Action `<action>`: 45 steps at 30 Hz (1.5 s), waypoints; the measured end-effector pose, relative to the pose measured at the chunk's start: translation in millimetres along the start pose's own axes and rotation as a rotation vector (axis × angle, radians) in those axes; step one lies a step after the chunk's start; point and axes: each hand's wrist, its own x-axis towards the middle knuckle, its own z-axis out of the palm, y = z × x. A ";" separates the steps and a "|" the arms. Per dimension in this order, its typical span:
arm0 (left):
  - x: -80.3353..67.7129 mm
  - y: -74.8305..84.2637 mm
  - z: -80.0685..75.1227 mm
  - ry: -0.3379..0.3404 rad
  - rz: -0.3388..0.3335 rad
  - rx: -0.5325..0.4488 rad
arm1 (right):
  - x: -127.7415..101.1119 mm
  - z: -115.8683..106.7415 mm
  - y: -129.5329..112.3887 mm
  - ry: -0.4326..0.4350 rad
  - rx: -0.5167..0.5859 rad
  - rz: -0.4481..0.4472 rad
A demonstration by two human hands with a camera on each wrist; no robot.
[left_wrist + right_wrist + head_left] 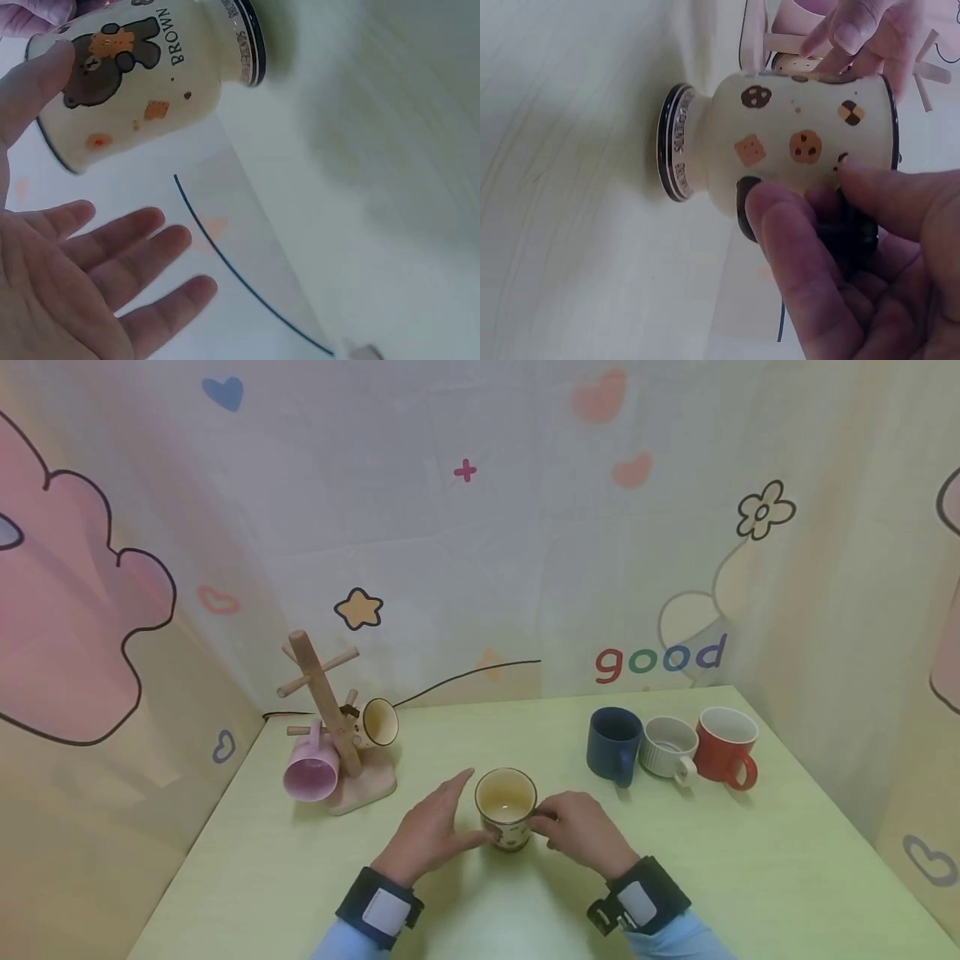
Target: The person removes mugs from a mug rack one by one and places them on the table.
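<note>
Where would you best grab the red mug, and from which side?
Probably by the handle, reaching in from the front right. The red mug stands upright, with its handle jutting out toward the person and slightly right, so fingers should get around it. The left side looks worse: the white cup sits close there, leaving little room.

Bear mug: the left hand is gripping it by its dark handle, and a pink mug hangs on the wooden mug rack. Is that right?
Not quite: the right hand grips the bear mug by its dark handle, as the right wrist view shows. The pink mug does hang on the wooden mug rack.
</note>
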 end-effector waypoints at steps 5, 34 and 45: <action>-2.8 -2.8 -2.7 0.022 -0.009 0.156 | 2.1 0.4 1.3 0.060 0.000 0.062; -12.9 -3.6 4.3 0.042 -0.054 0.354 | 28.2 -9.4 24.0 0.368 0.185 0.380; -15.4 -4.2 8.8 0.047 -0.043 0.349 | 41.5 -10.9 34.4 0.398 0.181 0.453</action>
